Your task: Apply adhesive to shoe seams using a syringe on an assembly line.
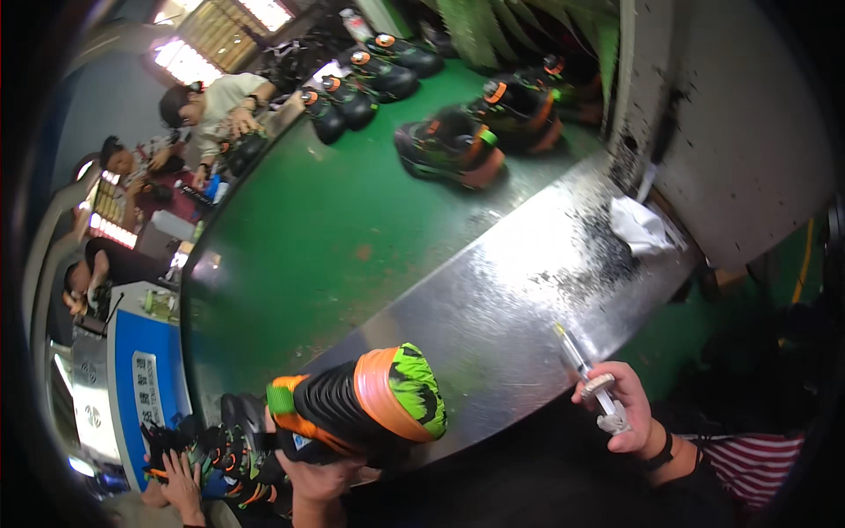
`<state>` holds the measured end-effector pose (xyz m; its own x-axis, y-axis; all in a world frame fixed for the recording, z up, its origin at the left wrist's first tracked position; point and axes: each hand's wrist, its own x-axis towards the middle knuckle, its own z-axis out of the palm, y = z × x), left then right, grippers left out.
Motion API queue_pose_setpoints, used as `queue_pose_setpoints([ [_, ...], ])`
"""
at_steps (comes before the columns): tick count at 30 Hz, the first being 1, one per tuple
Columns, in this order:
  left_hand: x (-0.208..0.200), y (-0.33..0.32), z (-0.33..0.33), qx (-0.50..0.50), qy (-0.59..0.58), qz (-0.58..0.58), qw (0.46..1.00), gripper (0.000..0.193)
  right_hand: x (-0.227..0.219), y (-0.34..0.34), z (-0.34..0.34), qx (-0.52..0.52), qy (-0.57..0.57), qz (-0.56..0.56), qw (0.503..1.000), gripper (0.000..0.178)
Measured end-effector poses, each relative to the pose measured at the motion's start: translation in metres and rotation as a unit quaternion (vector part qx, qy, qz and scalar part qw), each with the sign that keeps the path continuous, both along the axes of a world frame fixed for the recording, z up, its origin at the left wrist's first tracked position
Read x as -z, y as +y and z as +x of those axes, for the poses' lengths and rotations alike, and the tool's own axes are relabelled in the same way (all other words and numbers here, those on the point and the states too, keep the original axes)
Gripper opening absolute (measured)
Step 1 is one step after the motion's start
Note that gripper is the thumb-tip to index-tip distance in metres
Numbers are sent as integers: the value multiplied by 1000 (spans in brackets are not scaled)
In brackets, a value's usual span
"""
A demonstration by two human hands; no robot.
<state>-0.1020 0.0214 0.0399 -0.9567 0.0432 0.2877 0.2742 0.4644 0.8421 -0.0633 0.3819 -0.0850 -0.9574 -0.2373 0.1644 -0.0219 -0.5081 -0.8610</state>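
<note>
My left hand (319, 477) grips a shoe (330, 400) from below, over the near edge of the metal strip. Black ribbing, an orange band and a green-and-black patterned end show on the shoe. To the right, my right hand (635, 407) is closed around a syringe (578, 355) with a clear barrel and a yellowish tip. The syringe points up and left, away from me, over the metal surface. Its tip is apart from the shoe.
A green conveyor belt (299, 238) curves beyond the metal strip (493, 308), carrying several black-and-orange shoes (449, 145). Black crumbs and a white cloth (638, 226) lie by the grey panel (748, 132). A co-worker's hands (182, 486) touch shoes at lower left; other people sit farther off.
</note>
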Motion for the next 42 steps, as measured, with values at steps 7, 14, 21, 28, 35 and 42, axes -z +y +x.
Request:
queue_pose_setpoints([
  [7, -4, 18, -3, -35, -55, 201, 977, 88, -3, -2, 6, 10, -3, 17, 1000, 95],
  [14, 0, 9, -5, -7, 70, -64, 995, 88, 9, 1, 6, 5, 15, 29, 999, 94],
  [21, 44, 27, 19, 153, 166, -360, 905, 58, 9, 12, 1, -6, 66, 83, 994, 104],
  [28, 60, 17, 33, 94, 152, -309, 934, 57, -6, 31, 11, -10, 86, 249, 965, 95],
  [35, 51, 16, 45, 109, 114, -354, 922, 55, -32, 5, -6, -193, 13, -137, 972, 85],
  [42, 43, 18, 30, 134, 114, -334, 926, 44, -34, -18, -29, -266, -29, -144, 953, 82],
])
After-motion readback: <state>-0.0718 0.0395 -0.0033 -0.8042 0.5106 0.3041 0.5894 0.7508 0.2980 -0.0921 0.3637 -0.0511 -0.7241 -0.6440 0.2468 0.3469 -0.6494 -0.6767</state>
